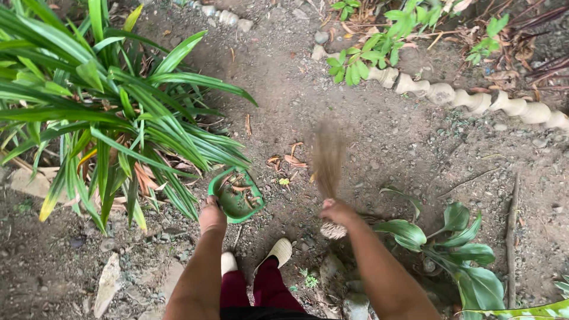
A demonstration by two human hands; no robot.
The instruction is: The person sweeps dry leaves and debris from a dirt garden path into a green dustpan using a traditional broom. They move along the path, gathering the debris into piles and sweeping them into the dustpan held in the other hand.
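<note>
1. Nearest the camera: my dark red trousers (261, 293) and pale slippers (278, 252), planted on bare dirt ground (367, 136).
2. My left hand (211, 218) was closed around the handle of a green dustpan (236, 194); the fingers were clamped on it. The pan sat low, mouth facing right, with a few dry leaves already inside.
3. My right hand (338, 211) was wrapped tight around the bound end of a short straw broom (328, 160). The bristles were blurred and pointed away from me.
4. Dry leaves (285, 161) lay on the dirt between the pan's mouth and the broom tips, just beside both and ahead of my fingers.
5. Judgement: the step went best with the pan's lip flat against the ground and short, low flicks toward it. Hard strokes would likely have thrown dirt and pebbles in too.
6. Long-leaved green plant (106, 106) crowded the pan's left side; a broad-leaved plant (456, 243) sat just right of my right arm. A row of pale stones (474, 101) edged the far side.
</note>
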